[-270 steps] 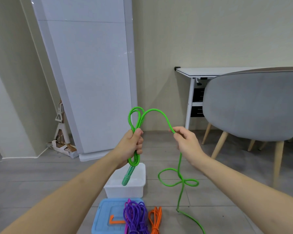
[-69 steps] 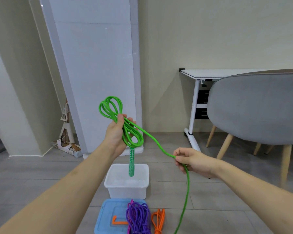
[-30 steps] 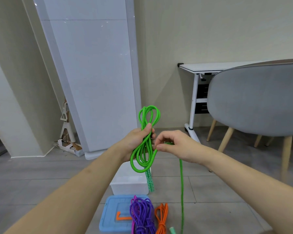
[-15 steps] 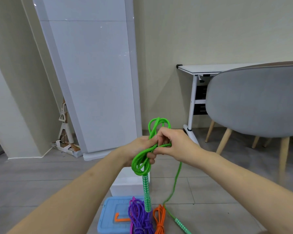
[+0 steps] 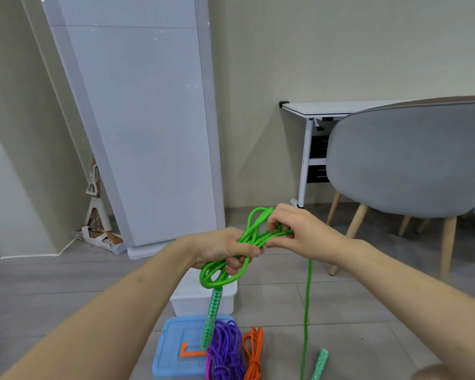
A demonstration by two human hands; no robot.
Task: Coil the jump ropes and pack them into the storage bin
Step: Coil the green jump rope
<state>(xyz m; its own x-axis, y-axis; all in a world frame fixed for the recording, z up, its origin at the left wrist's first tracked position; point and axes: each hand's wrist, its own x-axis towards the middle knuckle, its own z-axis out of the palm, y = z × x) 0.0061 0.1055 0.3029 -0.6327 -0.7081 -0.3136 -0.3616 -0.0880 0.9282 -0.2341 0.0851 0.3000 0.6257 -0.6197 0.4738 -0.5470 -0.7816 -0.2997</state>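
My left hand (image 5: 222, 249) grips a bundle of green jump rope (image 5: 251, 237) coils at chest height, loops sticking out above and below the fist. One patterned green handle (image 5: 211, 315) hangs down from the bundle. My right hand (image 5: 299, 231) pinches the rope just right of the coils, and the free strand drops from it to the floor, where the second green handle (image 5: 320, 364) shows. The white storage bin (image 5: 195, 298) stands on the floor below my hands. A purple rope (image 5: 226, 349) and an orange rope (image 5: 254, 349) lie in front of the bin.
A light blue lid (image 5: 176, 349) with an orange clip lies on the floor beside the purple rope. A grey chair (image 5: 406, 160) on wooden legs stands at the right, before a white desk (image 5: 321, 109). A tall white panel (image 5: 148, 119) leans at the left.
The coil bundle has tilted over to the right in my left hand, and my right hand has carried the free strand across it. The loose handle has risen nearer.
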